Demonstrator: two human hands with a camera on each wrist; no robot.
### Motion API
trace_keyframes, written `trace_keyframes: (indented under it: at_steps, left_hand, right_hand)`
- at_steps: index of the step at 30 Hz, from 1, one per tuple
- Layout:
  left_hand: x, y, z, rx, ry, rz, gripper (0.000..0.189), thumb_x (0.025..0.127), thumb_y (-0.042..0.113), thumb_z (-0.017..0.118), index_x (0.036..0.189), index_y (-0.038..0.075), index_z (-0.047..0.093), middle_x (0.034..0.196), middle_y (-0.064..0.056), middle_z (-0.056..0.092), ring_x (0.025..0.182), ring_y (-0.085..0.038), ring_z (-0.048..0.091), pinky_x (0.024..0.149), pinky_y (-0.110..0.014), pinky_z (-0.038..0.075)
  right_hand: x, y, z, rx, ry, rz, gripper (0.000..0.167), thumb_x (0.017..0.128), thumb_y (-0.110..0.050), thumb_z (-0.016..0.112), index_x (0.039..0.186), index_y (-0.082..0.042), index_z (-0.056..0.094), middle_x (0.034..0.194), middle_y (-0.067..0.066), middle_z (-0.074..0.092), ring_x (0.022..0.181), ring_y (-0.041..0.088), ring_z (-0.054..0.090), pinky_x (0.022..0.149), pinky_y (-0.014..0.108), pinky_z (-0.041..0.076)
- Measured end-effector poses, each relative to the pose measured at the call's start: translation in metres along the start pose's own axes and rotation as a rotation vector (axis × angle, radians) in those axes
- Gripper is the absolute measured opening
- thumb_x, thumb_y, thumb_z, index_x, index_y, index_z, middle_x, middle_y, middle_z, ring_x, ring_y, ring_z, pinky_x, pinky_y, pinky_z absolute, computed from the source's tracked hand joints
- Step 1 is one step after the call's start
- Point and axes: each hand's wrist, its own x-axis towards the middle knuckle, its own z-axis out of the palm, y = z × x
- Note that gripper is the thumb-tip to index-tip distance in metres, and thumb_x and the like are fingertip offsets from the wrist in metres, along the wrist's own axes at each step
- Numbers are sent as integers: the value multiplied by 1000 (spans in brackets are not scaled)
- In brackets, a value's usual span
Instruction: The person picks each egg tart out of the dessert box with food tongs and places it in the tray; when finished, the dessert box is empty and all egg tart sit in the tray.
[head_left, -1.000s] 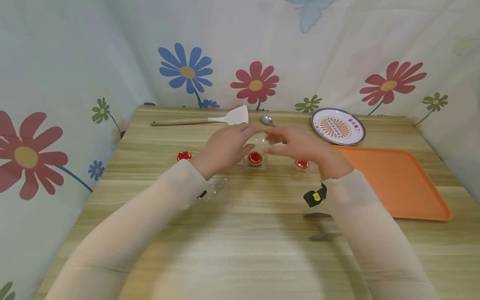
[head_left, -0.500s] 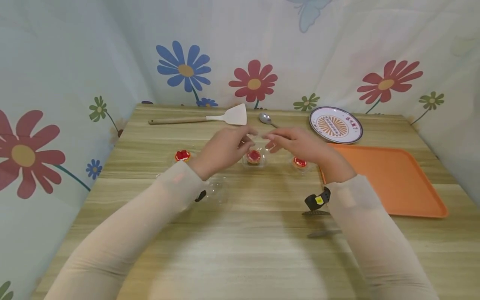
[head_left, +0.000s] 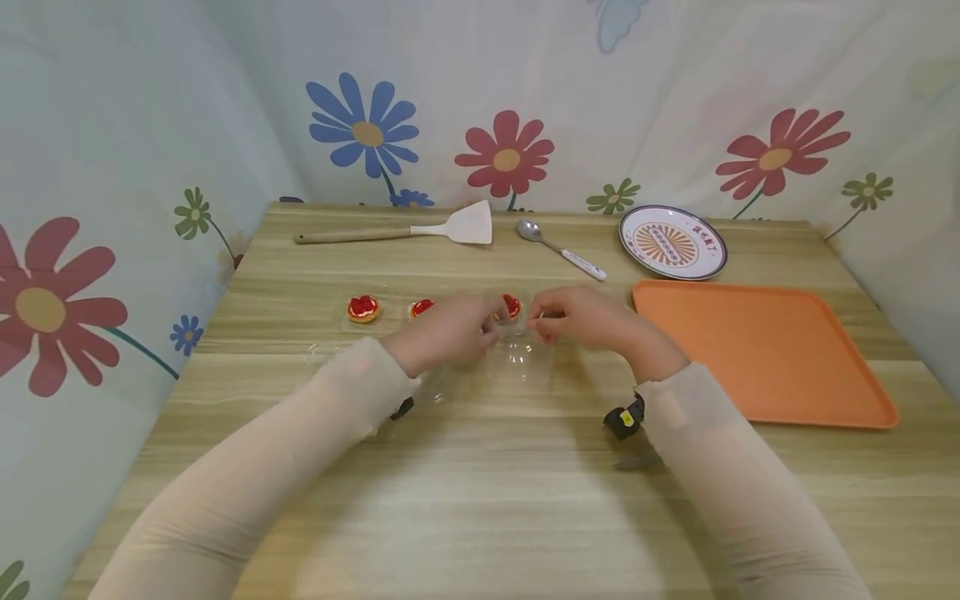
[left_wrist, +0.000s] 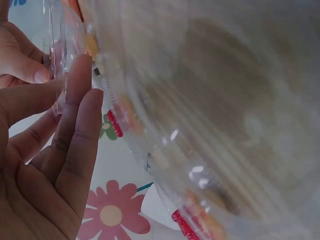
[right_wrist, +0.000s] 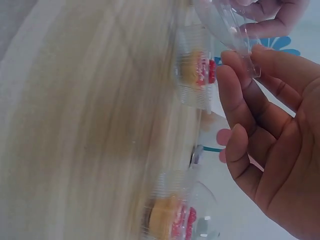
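A clear domed plastic lid (head_left: 519,348) is between my two hands. My left hand (head_left: 453,329) pinches one side of its rim. My right hand (head_left: 581,317) pinches the other side; the thumb and index finger meet on the rim in the right wrist view. Just behind the lid sits a red-topped tart (head_left: 512,306) in a clear base. Further left are a second tart (head_left: 422,307), partly covered by my left hand, and a third tart (head_left: 363,309). In the right wrist view another tart (right_wrist: 172,217) stands under a clear dome; my right hand hides it from the head view.
More clear plastic (head_left: 437,390) lies by my left wrist. Along the back are a white spatula (head_left: 468,223), a spoon (head_left: 558,247) and a patterned plate (head_left: 672,242). An orange tray (head_left: 772,354) lies at right. A partly hidden grey utensil (head_left: 636,462) lies near my right forearm.
Both hands have come down and nearer to me with the clear lid, away from over the tart. The spoon's handle and the second tart from the left have come into view.
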Motion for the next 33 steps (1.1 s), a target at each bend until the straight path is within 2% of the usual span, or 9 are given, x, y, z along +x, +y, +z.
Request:
trace_keyframes:
  at_steps: [3, 7, 11, 19, 23, 28, 33]
  left_hand:
    - [-1, -1, 5, 54, -11, 18, 21, 99, 14, 60, 119, 9, 67, 93, -1, 68, 69, -14, 60, 63, -27, 50]
    - [-3, -2, 10, 159, 21, 63, 18, 98, 15, 60, 112, 10, 71, 97, -1, 70, 79, -15, 62, 76, -32, 52]
    - [-5, -2, 12, 205, 43, 78, 20, 98, 13, 58, 110, 11, 73, 105, -1, 71, 88, -17, 63, 85, -36, 53]
    - [-4, -2, 11, 215, 28, 54, 22, 97, 18, 61, 117, 14, 71, 112, -1, 71, 85, -17, 61, 78, -35, 53]
    - [-3, 1, 5, 222, 31, 35, 24, 97, 19, 61, 119, 14, 69, 111, 0, 71, 85, -16, 62, 76, -32, 52]
    - [-2, 8, -4, 268, 35, 10, 25, 97, 18, 60, 120, 13, 68, 113, -2, 71, 87, -18, 63, 76, -34, 53]
    - [0, 17, -11, 309, 45, 18, 27, 96, 18, 61, 122, 11, 67, 114, -4, 70, 97, -21, 66, 85, -40, 54]
  right_hand:
    - [1, 2, 4, -26, -38, -15, 14, 99, -15, 58, 97, -10, 71, 77, -3, 65, 77, 16, 61, 74, 33, 48]
    - [3, 3, 9, -50, -77, -23, 15, 98, -15, 59, 94, -11, 72, 76, -5, 64, 73, 13, 58, 71, 31, 47]
    - [4, 4, 13, -61, -84, -16, 14, 98, -17, 60, 93, -13, 73, 74, -4, 63, 70, 13, 55, 68, 31, 46]
    - [4, 5, 14, -69, -76, 2, 13, 98, -19, 61, 96, -13, 73, 75, -4, 63, 70, 14, 54, 67, 30, 45]
    - [1, 6, 10, -95, -48, 21, 17, 98, -25, 60, 103, -16, 74, 80, -4, 64, 75, 15, 55, 70, 33, 45]
    - [-4, 7, 5, -147, 19, 37, 22, 99, -32, 60, 112, -20, 74, 98, -4, 69, 87, 18, 58, 81, 38, 48]
    - [-11, 12, -2, -135, 102, 47, 27, 99, -30, 60, 119, -16, 72, 108, 3, 71, 96, 21, 64, 86, 41, 51]
